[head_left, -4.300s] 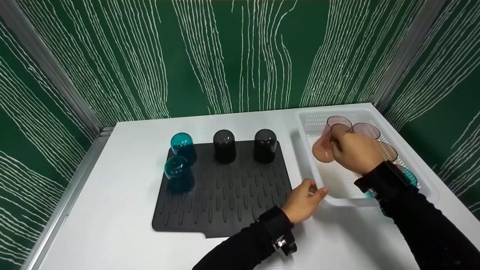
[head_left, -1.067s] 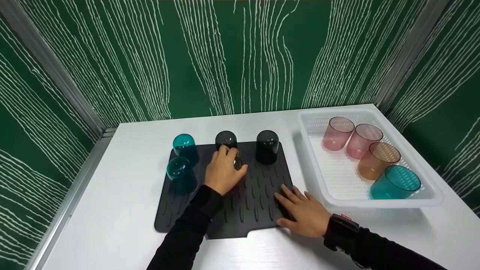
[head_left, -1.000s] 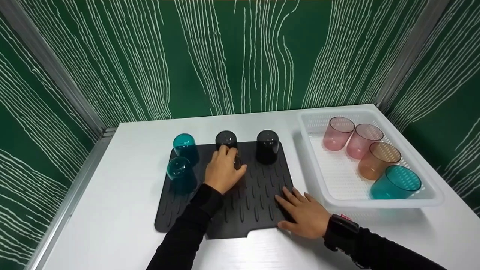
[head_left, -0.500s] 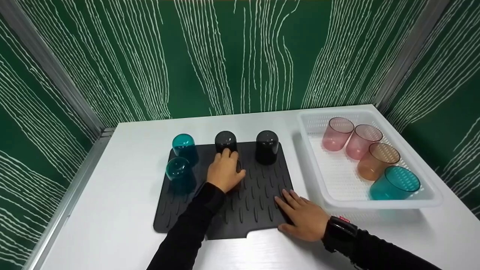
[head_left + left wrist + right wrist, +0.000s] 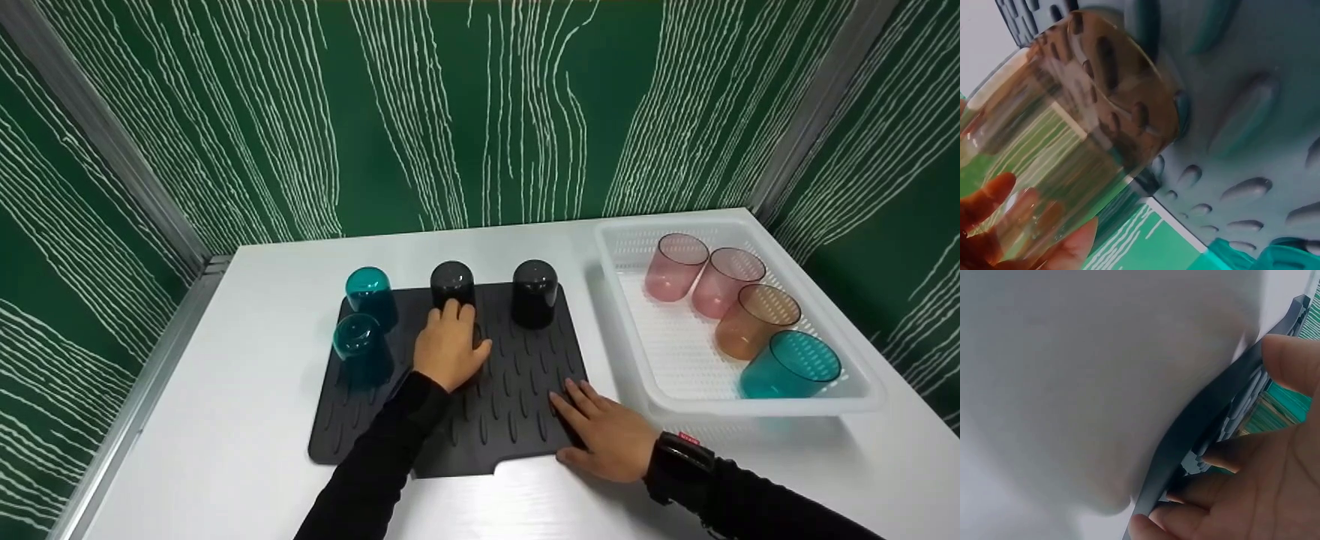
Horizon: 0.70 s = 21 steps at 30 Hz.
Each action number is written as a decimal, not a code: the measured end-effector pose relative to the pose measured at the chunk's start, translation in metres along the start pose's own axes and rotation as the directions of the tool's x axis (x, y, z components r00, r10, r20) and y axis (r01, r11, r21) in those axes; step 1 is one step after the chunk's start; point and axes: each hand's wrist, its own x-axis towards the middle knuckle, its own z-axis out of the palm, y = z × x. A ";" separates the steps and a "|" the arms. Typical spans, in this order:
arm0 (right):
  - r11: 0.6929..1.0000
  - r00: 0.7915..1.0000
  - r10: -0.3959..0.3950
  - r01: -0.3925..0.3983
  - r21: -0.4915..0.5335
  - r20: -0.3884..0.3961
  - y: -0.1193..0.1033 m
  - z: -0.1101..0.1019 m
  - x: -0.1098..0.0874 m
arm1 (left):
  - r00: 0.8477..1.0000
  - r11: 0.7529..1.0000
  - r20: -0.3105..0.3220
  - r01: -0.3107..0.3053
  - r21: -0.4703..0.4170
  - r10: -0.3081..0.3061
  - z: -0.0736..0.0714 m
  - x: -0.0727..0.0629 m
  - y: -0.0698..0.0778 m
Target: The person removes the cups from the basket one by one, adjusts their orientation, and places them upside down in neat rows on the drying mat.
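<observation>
An amber tumbler [image 5: 1112, 95] stands mouth-down on the black ribbed drying mat [image 5: 510, 420]. My left hand [image 5: 448, 349] holds it from above, fingers and thumb around its base end; in the head view the hand hides most of it. Just behind is an upturned smoky black tumbler [image 5: 452, 279], and another black tumbler [image 5: 535, 296] stands at the mat's back right. Two teal tumblers, one at the back [image 5: 369, 291] and one nearer [image 5: 358, 341], are upturned along the left side. My right hand [image 5: 611, 439] rests with spread fingers on the mat's front right edge.
To the right stands a white perforated basket [image 5: 637, 360]. Inside are two pink tumblers, one left [image 5: 675, 270] and one right [image 5: 726, 283], an amber tumbler [image 5: 756, 322] and a teal tumbler [image 5: 789, 367], all mouths up. Green walls with white lines enclose the white table [image 5: 225, 360].
Earlier my right hand held the amber tumbler in the basket while my left touched the basket's edge. The tumbler is now on the mat under my left hand. In the last second both hands shifted slightly.
</observation>
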 end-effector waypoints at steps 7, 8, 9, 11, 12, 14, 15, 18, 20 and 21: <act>1.000 1.000 -0.005 0.006 0.029 -0.005 0.000 -0.002 0.000 | 0.999 0.999 -0.045 -0.006 0.034 0.007 0.004 0.000 0.000; 0.999 1.000 -0.008 0.008 0.032 -0.007 0.000 -0.003 0.000 | 0.999 0.999 -0.044 -0.003 0.034 0.005 0.004 0.000 0.000; 0.999 1.000 -0.012 0.012 0.035 -0.012 0.000 -0.003 0.001 | 0.999 0.999 -0.042 0.001 0.032 0.000 0.003 0.000 0.000; 0.999 1.000 -0.022 0.023 0.046 -0.020 -0.002 -0.005 0.001 | 0.999 0.999 -0.032 0.013 0.031 -0.012 0.002 0.000 0.001; 0.998 0.999 -0.029 0.030 0.055 -0.026 -0.003 -0.007 0.001 | 0.999 0.999 -0.027 0.019 0.033 -0.018 0.002 0.000 0.001; 0.996 0.999 -0.037 0.040 0.083 -0.032 -0.006 -0.012 0.001 | 0.999 0.999 -0.021 0.030 0.032 -0.029 0.002 0.000 0.002; 0.994 0.999 -0.041 0.044 0.099 -0.035 -0.008 -0.015 0.000 | 0.999 0.999 -0.020 0.035 0.030 -0.035 0.002 0.000 0.003; 0.989 0.996 -0.060 0.069 0.130 -0.067 -0.014 -0.027 -0.002 | 0.999 0.999 -0.029 0.047 0.027 -0.046 0.003 0.000 0.004; 0.987 0.992 -0.071 0.085 0.136 -0.101 -0.017 -0.034 -0.004 | 0.997 0.998 -0.046 0.056 0.020 -0.055 0.003 0.000 0.004; 0.987 0.990 -0.076 0.092 0.133 -0.121 -0.018 -0.038 -0.005 | 0.997 0.998 -0.060 0.058 0.015 -0.057 0.003 -0.001 0.004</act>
